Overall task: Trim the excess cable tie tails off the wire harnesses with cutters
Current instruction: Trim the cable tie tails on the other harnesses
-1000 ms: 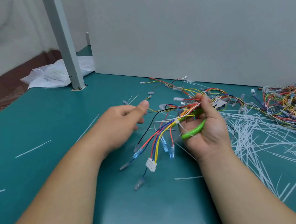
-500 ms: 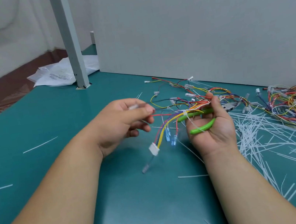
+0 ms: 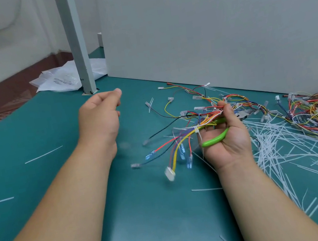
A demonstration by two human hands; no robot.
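Cutter handles (image 3: 215, 140): bright green. Wire harness (image 3: 180, 144): yellow, red, blue, purple and black leads with a white connector (image 3: 169, 173). Table mat (image 3: 148, 215): teal; tie tails (image 3: 272, 144): white.

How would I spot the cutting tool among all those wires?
Start at the teal table, then find the right hand held palm-up above it, just left of the heap of white offcuts. The cutters lie across that palm alongside a wire harness. Their thick, glossy lime-green handles stand out from the thin, multicoloured wires around them.

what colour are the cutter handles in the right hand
Bright green cutter handles, clearest in the head view.
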